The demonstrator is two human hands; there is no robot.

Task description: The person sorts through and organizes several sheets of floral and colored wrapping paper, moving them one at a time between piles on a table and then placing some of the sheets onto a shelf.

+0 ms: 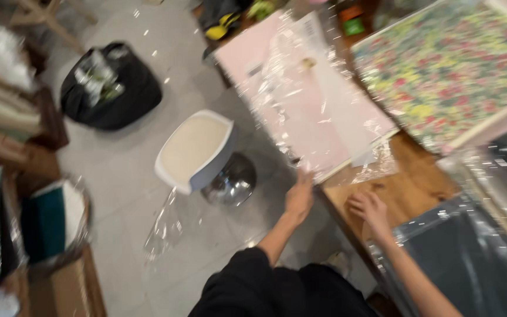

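Both hands sit at the tabletop (pixel 409 191) edge: left hand (pixel 299 196) holds the clear-wrapped pink sheet (pixel 315 111); right hand (pixel 369 208) lies open, flat.

Head-worn view, steeply down over wooden table (pixel 406 194) edge and floor (pixel 124 176).

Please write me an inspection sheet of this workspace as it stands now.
Surface: wooden table, bare in the middle, crowded around.
Job's things: pink sheets in clear wrap, hanging over the table edge.
Clutter: floral board; dark wrapped sheet; loose clear film on the floor.
Hands: left hand at the pink sheets' lower edge, grip blurred; right hand resting open on the table.
Cables: nothing seen.
Surroundings: white stool on a chrome base; black bag; shelves of paper at left; cardboard box.
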